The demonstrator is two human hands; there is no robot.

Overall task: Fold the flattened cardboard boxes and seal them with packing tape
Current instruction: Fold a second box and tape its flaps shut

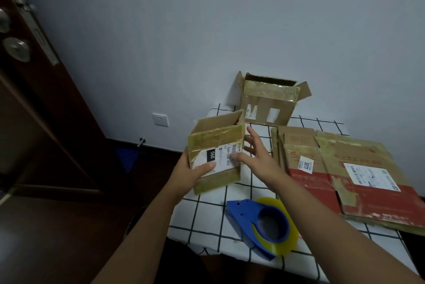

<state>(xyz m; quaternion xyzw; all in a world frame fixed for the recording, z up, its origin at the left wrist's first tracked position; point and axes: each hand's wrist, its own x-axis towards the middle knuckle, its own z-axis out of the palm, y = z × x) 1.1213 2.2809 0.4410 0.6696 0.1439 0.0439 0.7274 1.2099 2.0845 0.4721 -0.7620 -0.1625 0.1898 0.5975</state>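
Small box [217,157], squared up, at table's [207,226] left edge: left hand [188,174] grips its side, right hand [254,154] steadies opposite side with straight fingers (tape dispenser [264,224] near, flat cardboard [345,168] waiting)

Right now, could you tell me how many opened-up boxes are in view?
2: a small box held between both hands at the table's left edge, and a bigger box standing against the wall. The flattened stack at the right isn't counted.

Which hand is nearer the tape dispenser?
Right. The right hand is at the small box, above the tape dispenser. The left hand holds the box's far left side.
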